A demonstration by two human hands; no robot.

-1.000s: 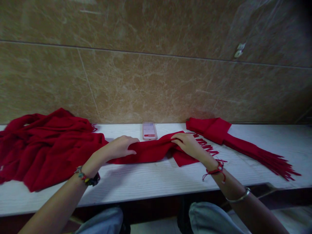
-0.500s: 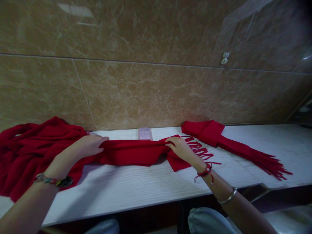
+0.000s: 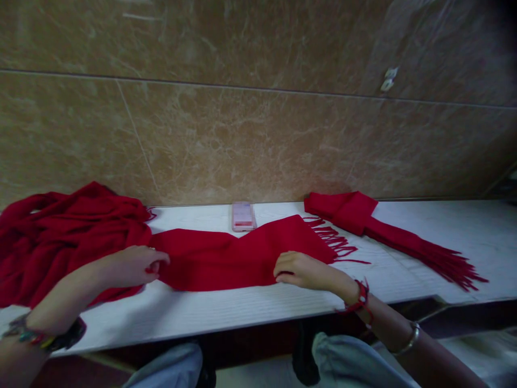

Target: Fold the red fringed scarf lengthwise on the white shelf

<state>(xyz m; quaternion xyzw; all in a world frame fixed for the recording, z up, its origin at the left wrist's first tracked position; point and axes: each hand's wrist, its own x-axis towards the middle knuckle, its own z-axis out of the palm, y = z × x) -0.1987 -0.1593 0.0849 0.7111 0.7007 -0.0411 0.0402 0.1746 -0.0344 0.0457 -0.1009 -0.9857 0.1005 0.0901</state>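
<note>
A red fringed scarf (image 3: 226,258) lies flattened along the white shelf, its tassels spread out at the right end. Toward its left part, my left hand (image 3: 139,265) has curled fingers with red cloth showing between thumb and forefinger. My right hand (image 3: 302,270) is closed at the scarf's near edge, close to the fringed end; its fingertips are partly hidden. Left of the flat stretch, a loose heap of red cloth (image 3: 76,237) lies crumpled, partly behind my left forearm.
A folded red scarf (image 3: 347,213) lies at the right, its fringe pointing to the front right. A phone (image 3: 243,216) rests against the brown marble wall (image 3: 242,140). The white shelf (image 3: 226,318) is narrow, with my knees below its front edge.
Both hands have come down toward the near edge of the scarf. Its middle stretch, folded narrow before, now lies wider and flatter. The phone shows more fully.
</note>
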